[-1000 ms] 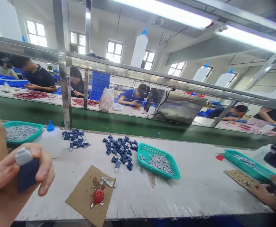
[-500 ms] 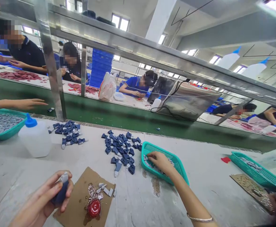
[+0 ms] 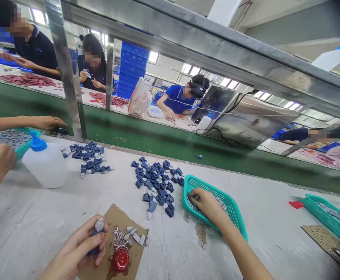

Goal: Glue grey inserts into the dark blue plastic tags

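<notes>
My left hand [image 3: 84, 247] is closed round a dark blue plastic part with a grey tip [image 3: 99, 225], held upright above the cardboard's left edge. My right hand [image 3: 206, 204] reaches into a green basket [image 3: 237, 217] of small grey pieces [image 3: 221, 203]. Its fingers are curled down among them; whatever is between the fingertips is hidden. On the cardboard [image 3: 135, 258] sit a red round cap-like dish [image 3: 121, 259], a wet glossy patch and several loose grey pieces [image 3: 136, 236]. Beyond it lies a pile of dark blue parts [image 3: 155, 179], some with grey tips.
A white bottle with a blue nozzle [image 3: 49, 167] stands at left beside a smaller pile of blue parts [image 3: 90, 155]. A co-worker's hands [image 3: 49, 122] are at the far left. A metal shelf post [image 3: 70, 77] rises behind. At right are another green basket [image 3: 330, 217] and cardboard [image 3: 318, 241].
The view has shifted slightly. My left hand, still holding the blue part, has come nearer the cardboard. My right hand stays in the basket. A second co-worker hand has appeared at the left edge.
</notes>
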A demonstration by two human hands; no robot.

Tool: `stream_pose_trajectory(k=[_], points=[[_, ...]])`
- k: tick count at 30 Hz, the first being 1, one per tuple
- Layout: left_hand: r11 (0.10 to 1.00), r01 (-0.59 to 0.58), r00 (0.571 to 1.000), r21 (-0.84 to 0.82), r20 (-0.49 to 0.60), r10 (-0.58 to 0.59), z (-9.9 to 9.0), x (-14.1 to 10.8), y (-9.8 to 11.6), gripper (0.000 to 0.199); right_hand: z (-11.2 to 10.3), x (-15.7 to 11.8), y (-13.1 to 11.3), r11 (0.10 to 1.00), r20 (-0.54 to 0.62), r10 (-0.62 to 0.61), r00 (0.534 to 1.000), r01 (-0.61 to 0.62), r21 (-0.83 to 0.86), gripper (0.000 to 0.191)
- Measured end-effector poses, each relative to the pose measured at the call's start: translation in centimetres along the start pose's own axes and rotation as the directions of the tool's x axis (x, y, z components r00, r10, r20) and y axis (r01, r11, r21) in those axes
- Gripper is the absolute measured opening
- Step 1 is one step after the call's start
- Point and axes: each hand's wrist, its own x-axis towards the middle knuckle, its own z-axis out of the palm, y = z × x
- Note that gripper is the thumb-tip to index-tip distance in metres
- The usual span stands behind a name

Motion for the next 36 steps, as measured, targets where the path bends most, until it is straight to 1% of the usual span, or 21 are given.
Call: stream_pose_trajectory(k=[3,6,8,10,12,16,19,22,24,25,28,29,30,31,32,34,36], points=[[0.998,0.058,0.997,-0.006,0.057,-0.057,1.3,0.4,-0.3,0.046,-0.1,-0.3,-0.2,0.999,-0.038,0.011,0.999,-0.009,0.035,0.014],[0.993,0.11,0.99,-0.03,0.093,-0.107,2.7,0.8,-0.3,0.044,-0.2,-0.7,-0.3,0.996,-0.074,0.026,0.997,-0.02,0.088,0.018],[0.991,0.12,0.988,-0.055,0.104,-0.114,3.3,1.1,-0.4,0.041,-0.2,-0.8,-0.4,0.992,-0.076,0.036,0.996,-0.027,0.122,0.02],[0.99,0.124,0.988,-0.071,0.107,-0.116,3.6,1.3,-0.5,0.038,-0.2,-0.8,-0.3,0.988,-0.072,0.047,0.996,-0.036,0.149,0.026],[0.988,0.135,0.987,-0.07,0.102,-0.128,3.6,1.5,-0.8,0.037,-0.2,-0.6,-0.2,0.984,-0.065,0.055,0.996,-0.043,0.172,0.026],[0.986,0.166,0.984,-0.017,0.075,-0.164,3.5,1.5,-1.0,0.037,0.1,-0.3,-0.3,0.97,-0.072,0.07,0.995,-0.051,0.236,0.014],[0.98,0.199,0.979,0.013,0.048,-0.199,4.0,1.3,-0.5,0.039,0.0,-0.4,-0.5,0.945,-0.1,0.099,0.99,-0.062,0.321,0.008],[0.977,0.213,0.976,0.028,0.038,-0.214,4.8,1.3,0.0,0.039,-0.4,-1.3,-1.2,0.896,-0.165,0.135,0.977,-0.05,0.441,0.012],[0.973,0.228,0.971,0.022,0.068,-0.229,5.5,1.5,0.0,0.037,-0.5,-2.5,-2.4,0.848,-0.247,0.152,0.957,0.002,0.529,0.018],[0.973,0.232,0.968,0.015,0.092,-0.232,5.8,1.8,-0.1,0.037,-0.5,-3.2,-3.5,0.821,-0.295,0.152,0.943,0.045,0.569,0.021],[0.971,0.237,0.957,-0.02,0.18,-0.229,7.1,2.3,-0.5,0.04,0.1,-6.0,-8.0,0.73,-0.402,0.096,0.911,0.21,0.651,0.025],[0.969,0.244,0.95,-0.036,0.209,-0.232,7.5,2.4,-0.6,0.041,0.4,-6.9,-9.8,0.688,-0.416,0.052,0.908,0.27,0.674,0.022],[0.965,0.255,0.943,-0.054,0.235,-0.236,7.9,2.5,-0.7,0.043,0.7,-7.7,-11.6,0.596,-0.453,-0.019,0.891,0.374,0.711,0.014],[0.961,0.267,0.936,-0.074,0.256,-0.241,8.2,2.5,-0.7,0.044,0.9,-8.3,-13.2,0.526,-0.47,-0.086,0.878,0.441,0.727,0.007],[0.957,0.274,0.934,-0.096,0.266,-0.24,8.4,2.4,-0.7,0.044,1.2,-8.8,-14.6,0.476,-0.478,-0.135,0.868,0.48,0.737,0.005],[0.956,0.258,0.942,-0.143,0.258,-0.215,8.6,2.2,-0.7,0.043,1.8,-9.4,-16.5,0.416,-0.466,-0.195,0.863,0.504,0.757,0.01],[0.961,0.225,0.956,-0.162,0.23,-0.185,8.2,2.0,-0.6,0.042,2.3,-9.5,-17.3,0.391,-0.443,-0.215,0.87,0.492,0.778,0.012]])
